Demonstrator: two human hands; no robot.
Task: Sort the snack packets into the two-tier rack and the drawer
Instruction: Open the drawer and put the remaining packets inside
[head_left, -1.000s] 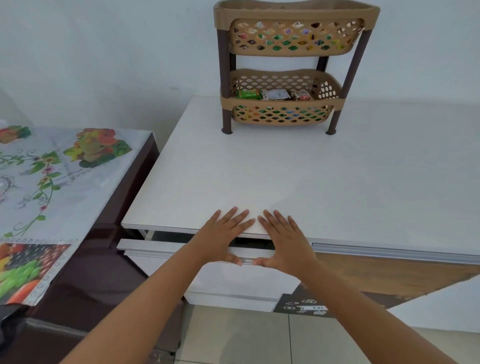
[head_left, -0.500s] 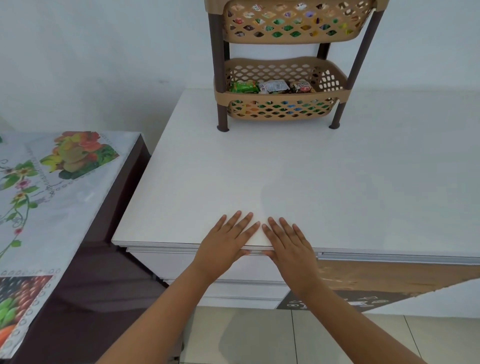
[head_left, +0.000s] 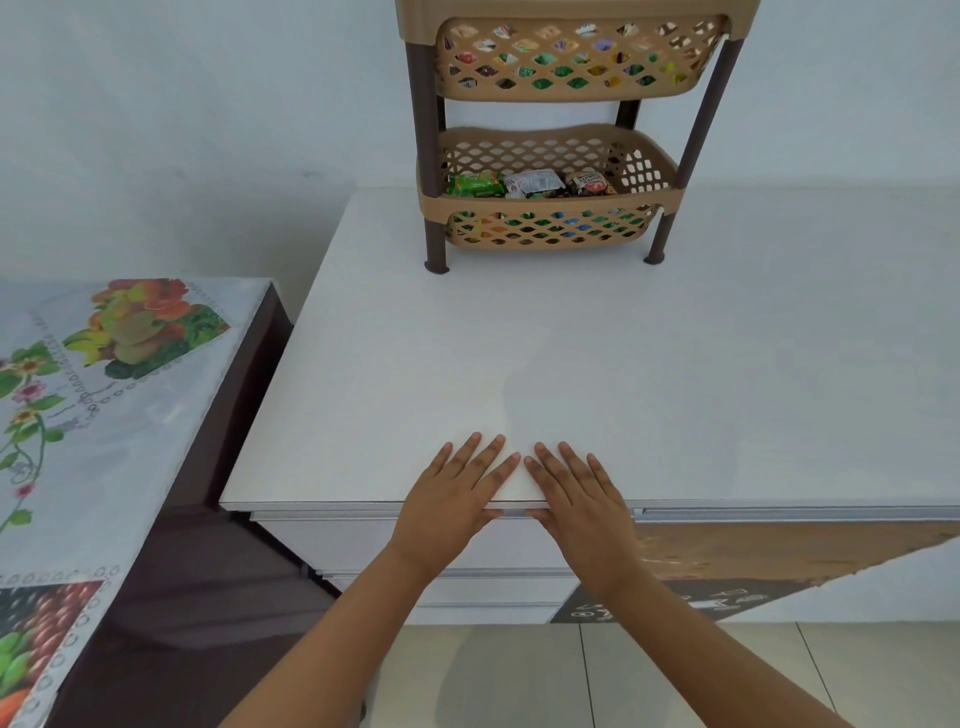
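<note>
Snack packets (head_left: 530, 184) sit in the rack's (head_left: 550, 130) lower basket at the bench's (head_left: 675, 364) back; the top basket's load shows only through the mesh. Drawer (head_left: 363, 535) closed below the front edge, contents hidden. Left hand (head_left: 454, 499) and right hand (head_left: 576, 501) lie flat, fingers straight, holding nothing.

Soft, even daylight fills the scene, bright without harsh glare. The white matte cabinet surface (head_left: 623, 364) carries only a faint grey shadow patch just beyond the fingers (head_left: 485, 457), and the tan lattice plastic two-tier rack (head_left: 550, 135) throws a weak shadow at its feet. The dark glossy side table (head_left: 234, 415) shows a dull sheen along its side. Wide-angle distortion bows the pale wall (head_left: 208, 130) and edges outward. Focus is fairly sharp centrally, softer toward the corners.
</note>
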